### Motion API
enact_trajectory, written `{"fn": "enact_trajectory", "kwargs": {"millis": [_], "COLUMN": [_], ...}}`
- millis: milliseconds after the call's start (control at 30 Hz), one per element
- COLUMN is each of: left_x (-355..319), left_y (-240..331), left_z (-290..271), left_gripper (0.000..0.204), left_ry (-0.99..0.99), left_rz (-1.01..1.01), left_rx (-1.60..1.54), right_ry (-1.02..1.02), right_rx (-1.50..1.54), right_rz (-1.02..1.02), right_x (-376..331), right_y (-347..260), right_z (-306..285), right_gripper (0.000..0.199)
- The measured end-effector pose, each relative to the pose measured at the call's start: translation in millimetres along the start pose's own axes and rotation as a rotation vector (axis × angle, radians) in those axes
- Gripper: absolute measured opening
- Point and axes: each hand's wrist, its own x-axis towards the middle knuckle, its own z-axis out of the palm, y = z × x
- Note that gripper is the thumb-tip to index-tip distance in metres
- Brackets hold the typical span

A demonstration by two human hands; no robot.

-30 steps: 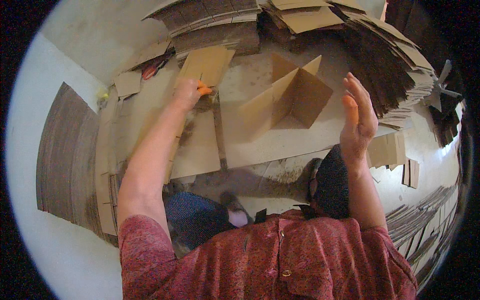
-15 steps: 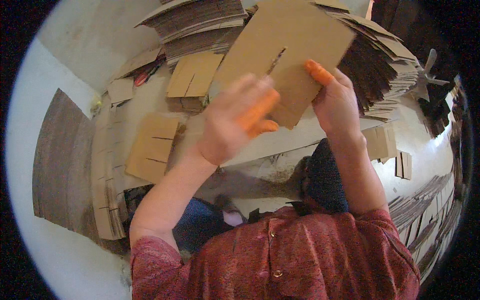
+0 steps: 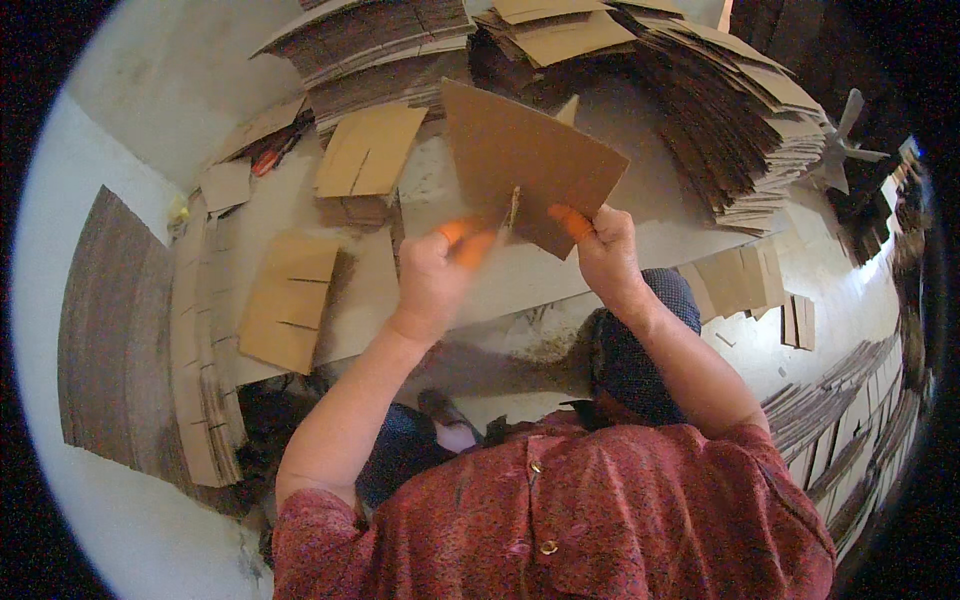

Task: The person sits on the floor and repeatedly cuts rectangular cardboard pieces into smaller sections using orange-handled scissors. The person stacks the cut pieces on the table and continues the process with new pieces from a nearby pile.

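A brown cardboard sheet (image 3: 535,150) with a slot cut into its lower edge is held up in front of me, tilted, above the pale work surface. My right hand (image 3: 608,245) pinches its lower right edge, an orange cover on a fingertip. Beside the slot is my left hand (image 3: 440,265), its orange-covered fingers curled together and blurred by motion. A thin, light edge shows at the slot between the hands; whether it is a separate piece cannot be told. A small pale cardboard tip (image 3: 568,110) sticks out behind the sheet's upper edge.
Slotted cardboard pieces lie at left (image 3: 288,300), with a small slotted stack (image 3: 370,150) beyond them. Tall cardboard stacks (image 3: 385,55) stand at the back, and a leaning pile (image 3: 740,130) at the back right. A red-handled tool (image 3: 265,162) rests at the far left.
The cardboard sheet has come down and tilted away, uncovering the stacks behind it. My right hand has lowered and shifted left; my left hand has dropped from the sheet's face to beside the slot.
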Motion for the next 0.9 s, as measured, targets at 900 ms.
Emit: {"fn": "enact_trajectory", "kwargs": {"millis": [900], "left_x": [-10], "left_y": [-4], "left_z": [75], "left_gripper": [0.085], "left_ry": [-0.302], "left_rz": [-0.256], "left_rx": [-1.031], "right_ry": [-0.093], "right_rx": [-0.027], "right_rz": [0.133], "right_x": [17], "right_y": [-44], "right_z": [-17], "right_gripper": [0.064]}}
